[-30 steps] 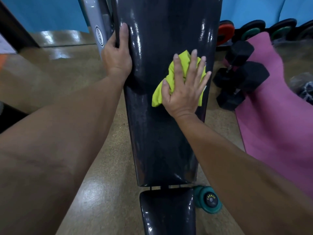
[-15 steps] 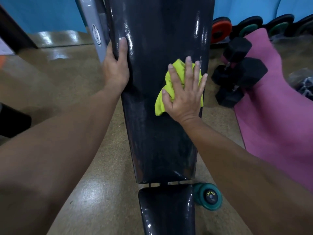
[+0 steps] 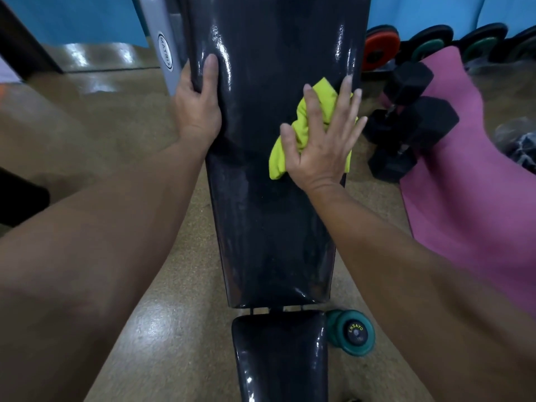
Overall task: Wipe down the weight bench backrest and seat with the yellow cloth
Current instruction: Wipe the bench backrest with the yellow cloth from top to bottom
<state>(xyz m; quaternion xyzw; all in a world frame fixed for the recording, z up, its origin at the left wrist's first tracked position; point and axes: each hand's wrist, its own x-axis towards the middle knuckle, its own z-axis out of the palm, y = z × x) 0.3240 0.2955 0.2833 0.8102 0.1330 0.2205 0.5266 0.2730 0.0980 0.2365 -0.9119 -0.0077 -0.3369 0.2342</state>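
Gym floor, backrest [image 3: 269,198], flat right hand [image 3: 319,143] pressing yellow cloth [image 3: 293,134], left hand [image 3: 198,108] gripping edge.

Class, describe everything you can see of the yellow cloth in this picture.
The yellow cloth is a bright yellow-green rag of soft fabric, bunched and creased rather than spread flat. It lies on the right side of the glossy black backrest, near its right edge. The right hand presses on it with straight, spread fingers, covering its middle; folds stick out above the fingers and below the thumb at the lower left. The left hand does not touch it.
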